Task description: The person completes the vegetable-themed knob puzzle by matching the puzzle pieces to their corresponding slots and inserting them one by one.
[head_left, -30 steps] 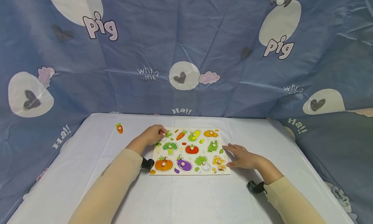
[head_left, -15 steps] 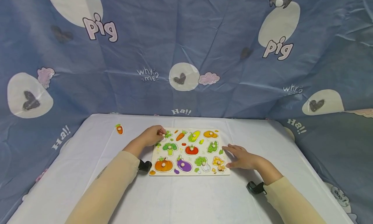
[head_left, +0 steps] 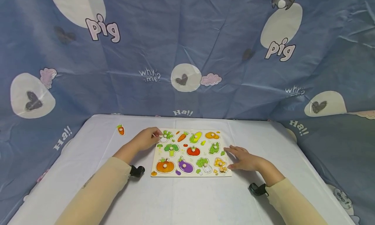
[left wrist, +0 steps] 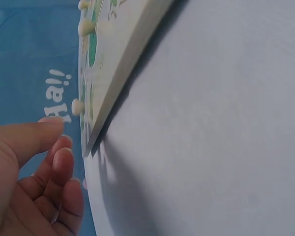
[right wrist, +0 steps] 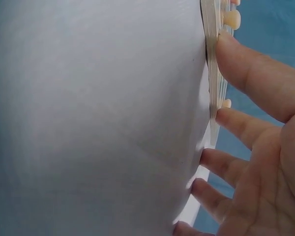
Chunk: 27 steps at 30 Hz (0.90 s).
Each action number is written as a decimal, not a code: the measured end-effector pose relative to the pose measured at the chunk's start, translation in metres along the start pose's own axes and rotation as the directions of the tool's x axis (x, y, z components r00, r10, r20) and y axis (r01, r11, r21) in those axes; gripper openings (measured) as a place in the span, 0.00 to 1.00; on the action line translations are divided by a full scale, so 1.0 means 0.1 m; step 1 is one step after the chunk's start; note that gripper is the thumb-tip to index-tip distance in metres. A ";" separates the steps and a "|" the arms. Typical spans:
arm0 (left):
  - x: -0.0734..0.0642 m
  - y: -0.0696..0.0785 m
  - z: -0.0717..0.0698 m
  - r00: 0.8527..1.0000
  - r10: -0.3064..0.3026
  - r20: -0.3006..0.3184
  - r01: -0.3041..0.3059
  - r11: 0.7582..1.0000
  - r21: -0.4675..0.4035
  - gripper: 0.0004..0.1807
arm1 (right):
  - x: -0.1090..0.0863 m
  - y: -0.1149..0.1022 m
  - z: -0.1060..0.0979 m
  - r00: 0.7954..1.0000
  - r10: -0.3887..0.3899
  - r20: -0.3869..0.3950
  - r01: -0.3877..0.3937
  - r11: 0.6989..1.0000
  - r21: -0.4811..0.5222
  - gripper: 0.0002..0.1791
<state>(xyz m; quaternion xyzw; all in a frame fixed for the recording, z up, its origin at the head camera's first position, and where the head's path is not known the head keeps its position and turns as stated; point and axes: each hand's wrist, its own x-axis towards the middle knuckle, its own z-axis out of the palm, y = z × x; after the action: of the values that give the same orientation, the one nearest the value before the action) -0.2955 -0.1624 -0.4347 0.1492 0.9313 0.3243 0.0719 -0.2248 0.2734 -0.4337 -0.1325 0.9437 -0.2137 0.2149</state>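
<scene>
A wooden vegetable puzzle board (head_left: 189, 160) with knobbed pieces lies on the table. At its upper left corner, a white radish piece with green leaves (head_left: 166, 135) sits in place. My left hand (head_left: 145, 139) hovers just left of that piece, its fingers loosely bent. In the left wrist view, the left thumb (left wrist: 37, 137) stands apart from the nearest knob (left wrist: 77, 106), and the hand holds nothing. With fingers spread, my right hand (head_left: 244, 159) touches the board's right edge; the right wrist view shows its thumb (right wrist: 236, 59) against that edge.
A loose carrot piece (head_left: 121, 130) lies on the white tablecloth (head_left: 187, 202), left of the board near the back. Behind the table hangs a blue printed curtain (head_left: 129, 88). Other board pieces include a pumpkin (head_left: 164, 168), an eggplant (head_left: 188, 168) and a tomato (head_left: 190, 152).
My left hand has let go of the radish piece and drawn back to the left, leaving it in full view. The right hand stays at the board's edge.
</scene>
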 end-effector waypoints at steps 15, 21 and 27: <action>-0.24 -0.32 -0.35 0.990 -0.074 -0.116 0.074 0.997 -0.004 0.14 | -0.02 -0.01 -0.02 1.000 -0.028 0.006 0.028 1.000 -0.012 0.49; -0.31 -0.52 -0.48 0.978 -0.098 -0.182 0.100 0.995 0.001 0.16 | -0.02 -0.01 -0.03 0.999 -0.041 0.007 0.041 0.999 -0.007 0.49; -0.35 -0.66 -0.56 0.969 -0.091 -0.230 0.094 0.996 0.003 0.17 | -0.01 0.00 -0.02 1.000 -0.022 0.009 0.022 1.000 0.000 0.50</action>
<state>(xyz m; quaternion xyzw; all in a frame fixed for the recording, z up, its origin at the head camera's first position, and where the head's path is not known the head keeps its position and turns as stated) -0.2911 -0.2559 -0.4308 0.0679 0.9415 0.3294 -0.0222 -0.2248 0.2740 -0.4318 -0.1438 0.9413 -0.2153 0.2165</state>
